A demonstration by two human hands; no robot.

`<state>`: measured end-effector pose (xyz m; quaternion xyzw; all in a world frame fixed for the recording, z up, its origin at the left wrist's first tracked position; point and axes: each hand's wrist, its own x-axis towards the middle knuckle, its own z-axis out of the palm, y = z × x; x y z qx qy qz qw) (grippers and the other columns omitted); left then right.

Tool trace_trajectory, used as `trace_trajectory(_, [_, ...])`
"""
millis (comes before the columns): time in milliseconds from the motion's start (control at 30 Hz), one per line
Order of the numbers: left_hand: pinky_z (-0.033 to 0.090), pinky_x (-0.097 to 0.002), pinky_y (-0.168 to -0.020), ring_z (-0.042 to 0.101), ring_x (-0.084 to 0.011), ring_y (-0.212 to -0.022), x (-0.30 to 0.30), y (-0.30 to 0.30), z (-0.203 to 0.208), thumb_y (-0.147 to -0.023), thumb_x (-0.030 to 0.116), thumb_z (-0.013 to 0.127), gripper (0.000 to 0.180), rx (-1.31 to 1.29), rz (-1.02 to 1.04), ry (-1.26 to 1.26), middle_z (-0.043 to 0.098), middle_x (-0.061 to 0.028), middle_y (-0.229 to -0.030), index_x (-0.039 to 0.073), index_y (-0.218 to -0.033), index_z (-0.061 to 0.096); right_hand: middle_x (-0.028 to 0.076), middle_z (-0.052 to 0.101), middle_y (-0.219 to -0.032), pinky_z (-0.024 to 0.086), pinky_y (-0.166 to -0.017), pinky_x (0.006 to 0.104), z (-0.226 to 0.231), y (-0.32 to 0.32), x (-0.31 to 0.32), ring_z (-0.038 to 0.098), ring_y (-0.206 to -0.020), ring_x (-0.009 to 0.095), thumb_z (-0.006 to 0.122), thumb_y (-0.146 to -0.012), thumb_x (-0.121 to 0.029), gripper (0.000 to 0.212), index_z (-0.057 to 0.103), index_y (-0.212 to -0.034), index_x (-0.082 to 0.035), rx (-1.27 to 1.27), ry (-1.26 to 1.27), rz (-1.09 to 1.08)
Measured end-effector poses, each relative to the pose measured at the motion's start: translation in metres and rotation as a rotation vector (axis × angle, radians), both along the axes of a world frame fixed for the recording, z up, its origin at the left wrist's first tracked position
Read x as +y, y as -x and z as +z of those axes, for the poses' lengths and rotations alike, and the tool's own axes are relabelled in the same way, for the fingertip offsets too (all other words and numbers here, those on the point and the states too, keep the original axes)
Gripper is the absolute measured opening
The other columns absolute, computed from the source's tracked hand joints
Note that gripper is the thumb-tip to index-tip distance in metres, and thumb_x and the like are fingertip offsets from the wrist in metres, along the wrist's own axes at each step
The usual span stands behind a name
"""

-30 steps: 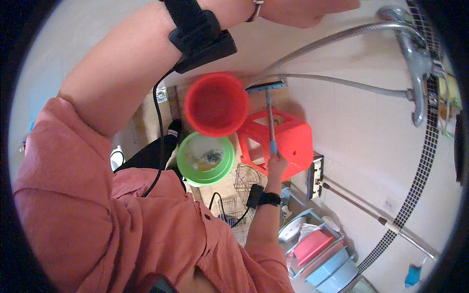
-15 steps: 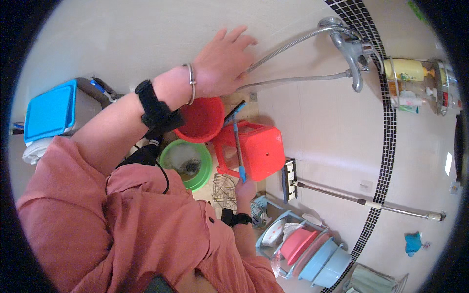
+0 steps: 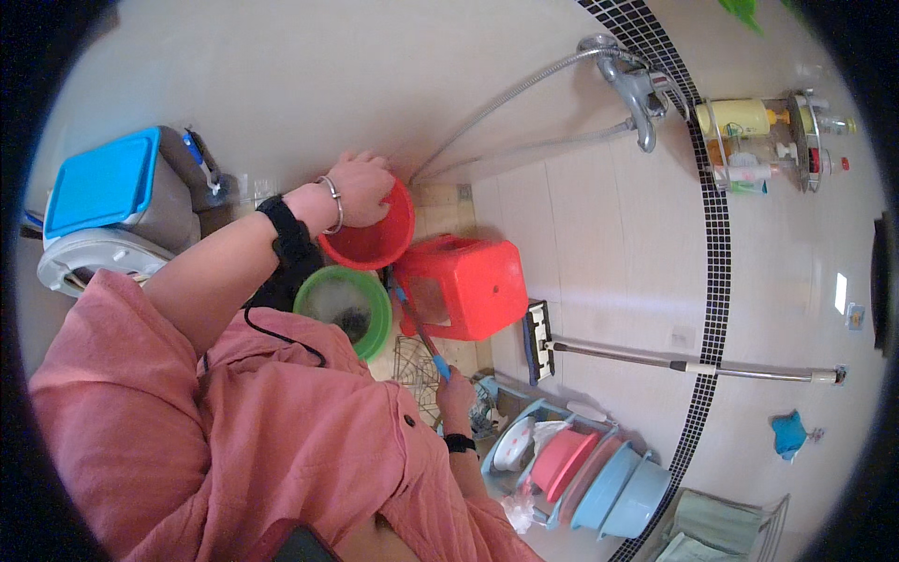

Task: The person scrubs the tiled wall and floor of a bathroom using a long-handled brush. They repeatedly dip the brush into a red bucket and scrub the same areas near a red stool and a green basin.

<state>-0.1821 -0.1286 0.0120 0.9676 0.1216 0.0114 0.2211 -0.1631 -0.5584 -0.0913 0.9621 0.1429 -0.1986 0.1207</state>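
Note:
My left hand (image 3: 361, 192) is over the rim of a red bucket (image 3: 370, 248), its fingers stretched past the far edge and its thumb toward the inside. A firm grip on the rim does not show. My right hand (image 3: 456, 391) is closed around the blue grip of a squeegee (image 3: 423, 335). The squeegee's shaft slants up beside a red plastic stool (image 3: 482, 290) lying on its side; its blade is mostly hidden near the bucket. Close to the bucket stands a green basin (image 3: 379, 328) with cloudy water and a dark clump in it.
A wire rack (image 3: 412, 370) lies on the floor near my right hand. Stacked basins (image 3: 609, 492) are at the lower right. A flat mop (image 3: 538, 342) leans along the wall. A tap with a hose (image 3: 637, 94) is above, and a blue-lidded bin (image 3: 103, 183) stands left.
My left hand has come down from beside the hose to the red bucket's rim. My right hand has lowered the squeegee, whose blade has swung from in front of the stool toward the bucket.

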Motion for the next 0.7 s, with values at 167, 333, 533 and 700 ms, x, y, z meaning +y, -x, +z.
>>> trace_trajectory(167, [0.048, -0.0405, -0.074, 0.061, -0.0321, -0.083, 0.006, 0.004, -0.072, -0.068, 0.019, 0.056, 0.021, 0.217, 0.144, 0.512, 0.063, -0.0199, -0.082, 0.005, -0.077, 0.068, 0.017, 0.064, -0.08, 0.048, -0.066, 0.0469, 0.001, 0.04, -0.033, 0.061, -0.074, 0.037, 0.057, -0.079, -0.023, 0.032, 0.057, -0.109, -0.011, -0.008, -0.03, 0.002])
trace_trajectory(333, [0.049, -0.0377, -0.063, 0.062, -0.029, -0.065, -0.001, 0.01, -0.112, -0.068, 0.021, 0.06, 0.019, 0.227, 0.241, 0.436, 0.062, -0.0167, -0.066, 0.005, -0.075, 0.067, 0.017, 0.064, -0.086, 0.047, -0.068, 0.0469, 0.001, 0.06, -0.036, 0.061, -0.078, 0.036, 0.058, -0.078, -0.024, 0.032, 0.058, -0.109, -0.014, 0.039, -0.086, -0.132])
trace_trajectory(533, [0.05, -0.0383, -0.069, 0.063, -0.033, -0.078, 0.002, -0.03, -0.084, -0.068, 0.02, 0.058, 0.021, 0.165, 0.268, 0.342, 0.063, -0.0206, -0.08, 0.004, -0.078, 0.067, 0.015, 0.064, -0.086, 0.048, -0.068, 0.0462, 0.018, 0.059, -0.047, 0.062, -0.079, 0.034, 0.058, -0.078, -0.026, 0.033, 0.06, -0.109, -0.016, 0.016, -0.067, -0.189])
trace_trajectory(700, [0.049, -0.039, -0.071, 0.062, -0.0335, -0.081, 0.012, -0.085, -0.031, -0.072, 0.019, 0.056, 0.023, 0.072, 0.161, 0.223, 0.063, -0.0201, -0.085, 0.005, -0.087, 0.065, 0.016, 0.064, -0.081, 0.049, -0.066, 0.0457, 0.011, 0.048, -0.041, 0.062, -0.076, 0.035, 0.057, -0.076, -0.022, 0.026, 0.063, -0.1, -0.013, 0.033, -0.107, -0.146])
